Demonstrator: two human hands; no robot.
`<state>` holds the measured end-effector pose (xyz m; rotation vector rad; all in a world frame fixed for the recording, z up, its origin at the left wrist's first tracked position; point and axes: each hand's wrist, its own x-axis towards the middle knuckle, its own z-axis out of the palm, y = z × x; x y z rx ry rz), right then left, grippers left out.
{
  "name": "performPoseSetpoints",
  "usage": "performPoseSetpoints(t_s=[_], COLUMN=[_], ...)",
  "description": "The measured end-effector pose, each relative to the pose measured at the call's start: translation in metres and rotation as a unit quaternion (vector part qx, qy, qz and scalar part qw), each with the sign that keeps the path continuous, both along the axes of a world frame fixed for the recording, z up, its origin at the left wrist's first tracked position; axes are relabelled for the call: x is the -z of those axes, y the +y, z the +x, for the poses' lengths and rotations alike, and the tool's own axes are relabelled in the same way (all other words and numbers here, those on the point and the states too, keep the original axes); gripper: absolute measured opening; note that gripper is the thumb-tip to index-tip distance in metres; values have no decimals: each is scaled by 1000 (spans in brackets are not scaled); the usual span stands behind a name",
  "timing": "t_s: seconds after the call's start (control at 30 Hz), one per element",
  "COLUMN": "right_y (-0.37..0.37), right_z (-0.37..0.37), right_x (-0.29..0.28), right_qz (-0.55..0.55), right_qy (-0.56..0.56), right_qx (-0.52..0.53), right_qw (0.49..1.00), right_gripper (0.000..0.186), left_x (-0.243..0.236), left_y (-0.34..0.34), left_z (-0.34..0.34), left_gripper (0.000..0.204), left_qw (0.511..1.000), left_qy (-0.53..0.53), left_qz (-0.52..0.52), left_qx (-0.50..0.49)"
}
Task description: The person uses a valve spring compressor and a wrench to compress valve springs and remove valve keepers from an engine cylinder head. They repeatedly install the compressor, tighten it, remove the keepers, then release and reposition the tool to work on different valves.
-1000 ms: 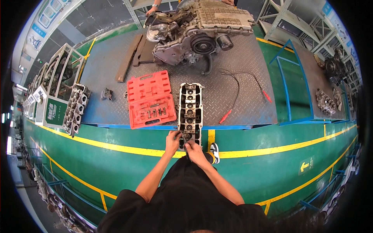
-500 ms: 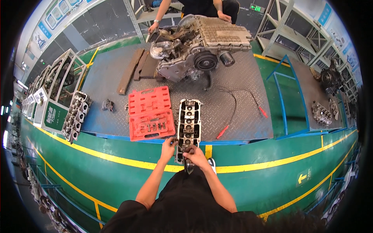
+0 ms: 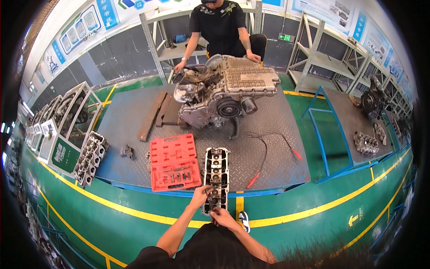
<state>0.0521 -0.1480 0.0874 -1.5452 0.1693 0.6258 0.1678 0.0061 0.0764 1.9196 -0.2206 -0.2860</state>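
Our right hand (image 3: 221, 217) appears to pinch a dark tool (image 3: 212, 205); whether our left hand (image 3: 199, 197) grips anything, we cannot tell. The cylinder head (image 3: 217, 178) overhangs the near edge of the counter (image 3: 284, 172), so we best press gently. Beyond sits an engine (image 3: 235, 83).

Both hands (image 3: 200, 196) at the near end of a cylinder head (image 3: 216, 171), red case (image 3: 173, 155) alongside

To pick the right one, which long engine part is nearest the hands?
The long engine part right of the open red case, left hand at its edge; the similar one sits at the table's left front corner.
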Motion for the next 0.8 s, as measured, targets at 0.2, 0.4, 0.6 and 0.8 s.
performPoseSetpoints(t_s=[0.2, 0.4, 0.6, 0.8], right_y=[6, 6, -12, -18], right_z=[3, -1, -3, 16], right_x=[5, -2, -89, -63], right_qz=[58, -158, -389, -435], right_qy=[47, -180, -269, -383], right_qx=[59, -30, -104, -1], right_qw=[995, 970, 875, 815], right_gripper=[26, 30, 30, 60], left_x=[17, -13, -6, -35], left_y=[33, -6, -21, -16], left_z=[15, -33, -60, -64], left_gripper=[38, 35, 26, 38], left_qw=[965, 1000, 985, 975], left_qy=[156, 19, -88, -67], left_qz=[-192, 1, 140, 209], left_qx=[91, -9, -46, -10])
